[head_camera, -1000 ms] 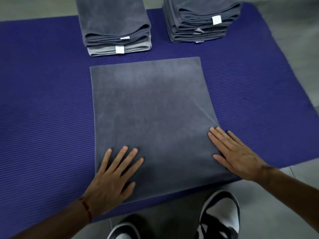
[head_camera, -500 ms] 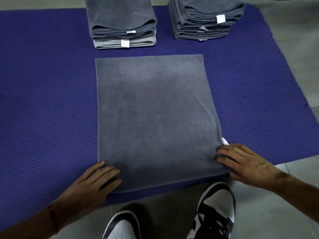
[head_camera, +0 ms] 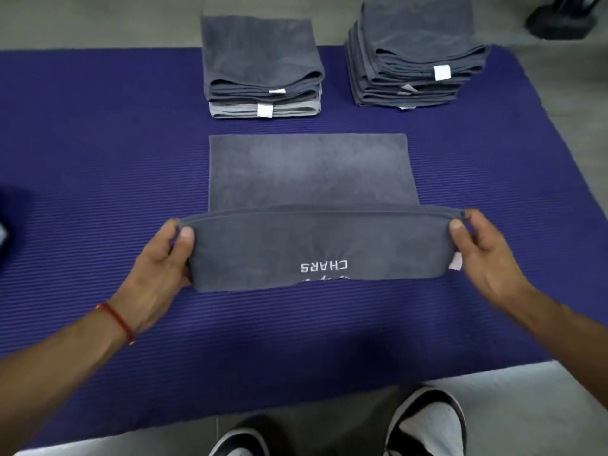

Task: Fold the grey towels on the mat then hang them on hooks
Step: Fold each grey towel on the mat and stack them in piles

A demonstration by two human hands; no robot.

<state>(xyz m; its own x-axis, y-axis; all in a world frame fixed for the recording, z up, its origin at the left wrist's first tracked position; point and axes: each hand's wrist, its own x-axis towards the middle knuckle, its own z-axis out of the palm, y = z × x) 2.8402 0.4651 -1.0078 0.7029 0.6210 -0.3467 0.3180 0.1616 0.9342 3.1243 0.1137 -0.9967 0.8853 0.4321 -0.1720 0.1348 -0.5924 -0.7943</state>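
Note:
A grey towel (head_camera: 309, 172) lies on the blue mat (head_camera: 98, 159), its far half flat. Its near edge is lifted and turned over toward the far side, showing white upside-down lettering underneath. My left hand (head_camera: 158, 258) pinches the lifted edge's left corner, thumb on top. My right hand (head_camera: 483, 255) pinches the right corner beside a small white label. Both hands hover just above the mat.
Two stacks of folded grey towels stand at the mat's far edge: a lower stack (head_camera: 263, 67) in the middle and a taller stack (head_camera: 418, 54) to the right. A dark object (head_camera: 562, 18) sits on the floor at top right. My shoes (head_camera: 424, 422) are at the mat's near edge.
Both hands went from lying at the towel's near corners to gripping them. They lifted the near edge and carried it away from me, turning it over. The view shifted forward.

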